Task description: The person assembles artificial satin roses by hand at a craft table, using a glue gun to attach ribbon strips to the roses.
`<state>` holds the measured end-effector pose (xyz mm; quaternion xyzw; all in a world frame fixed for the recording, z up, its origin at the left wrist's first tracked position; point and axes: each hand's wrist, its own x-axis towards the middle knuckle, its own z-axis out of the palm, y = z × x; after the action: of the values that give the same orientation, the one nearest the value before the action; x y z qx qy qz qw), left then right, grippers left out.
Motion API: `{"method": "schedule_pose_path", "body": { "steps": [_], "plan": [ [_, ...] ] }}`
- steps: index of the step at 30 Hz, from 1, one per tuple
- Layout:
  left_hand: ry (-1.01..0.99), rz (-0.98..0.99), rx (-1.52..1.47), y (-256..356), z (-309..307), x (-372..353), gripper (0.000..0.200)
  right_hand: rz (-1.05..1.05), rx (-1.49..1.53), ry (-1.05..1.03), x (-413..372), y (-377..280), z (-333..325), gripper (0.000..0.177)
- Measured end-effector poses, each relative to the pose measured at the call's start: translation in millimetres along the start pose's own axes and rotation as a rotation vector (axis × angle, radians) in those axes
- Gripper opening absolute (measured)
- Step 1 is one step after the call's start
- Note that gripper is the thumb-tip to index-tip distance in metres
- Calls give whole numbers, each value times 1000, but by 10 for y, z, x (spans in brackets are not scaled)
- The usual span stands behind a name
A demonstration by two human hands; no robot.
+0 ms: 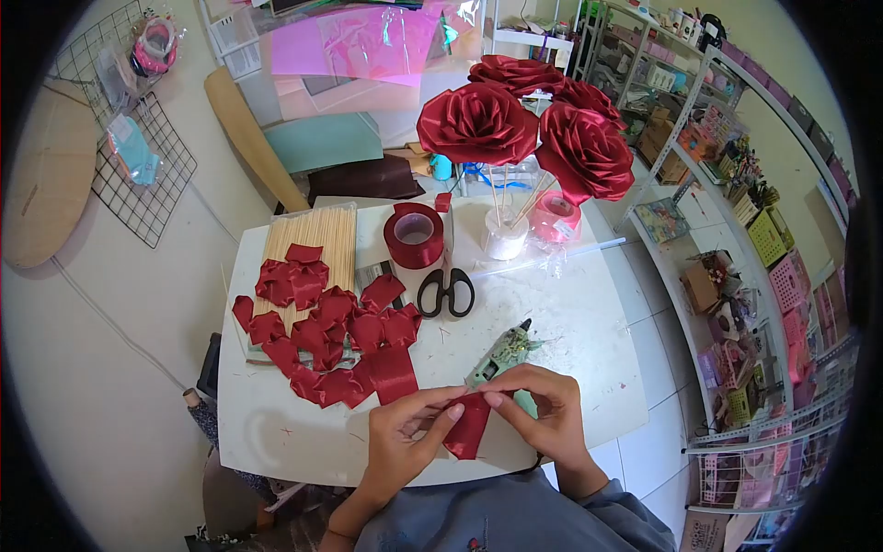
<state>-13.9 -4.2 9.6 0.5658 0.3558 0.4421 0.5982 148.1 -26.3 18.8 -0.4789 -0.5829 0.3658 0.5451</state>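
My left hand (414, 425) and my right hand (541, 411) pinch the upper corners of a dark red satin ribbon piece (470, 431), which hangs down between them near the table's front edge. Just beyond my fingers lies a pale green glue gun (499, 357), its dark nozzle pointing away. To the left is a heap of folded red ribbon petals (336, 322), with a flat ribbon piece (393, 373) at its near side. Black-handled scissors (446, 293) lie beside a roll of red ribbon (413, 236).
Several big red ribbon roses (478, 124) on sticks stand in a white holder (505, 232) at the back right. Under the petals lies a bundle of wooden skewers (313, 241). A pink tape roll (556, 217) sits beside the holder. Loaded shelves (736, 230) line the right side.
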Motion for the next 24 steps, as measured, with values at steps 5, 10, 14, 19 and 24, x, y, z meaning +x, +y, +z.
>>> {"method": "schedule_pose_path", "body": {
  "steps": [5, 10, 14, 19, 24],
  "plan": [
    [71, 82, 81, -33, -8, -2, 17, -82, 44, -82, 8, 2, 9, 14],
    [105, 154, 245, -24, 3, -2, 17, -44, 112, -51, -10, 60, 40, 12],
    [117, 245, 323, 12, 17, -6, 17, 34, 132, -35, -10, 39, 65, 12],
    [100, 239, 303, 31, 14, -26, 15, 84, 215, -22, -20, 41, 125, 15],
    [126, 172, 118, 69, 67, -20, 15, 59, 298, 65, -24, 78, 210, 16]
  ]
}}
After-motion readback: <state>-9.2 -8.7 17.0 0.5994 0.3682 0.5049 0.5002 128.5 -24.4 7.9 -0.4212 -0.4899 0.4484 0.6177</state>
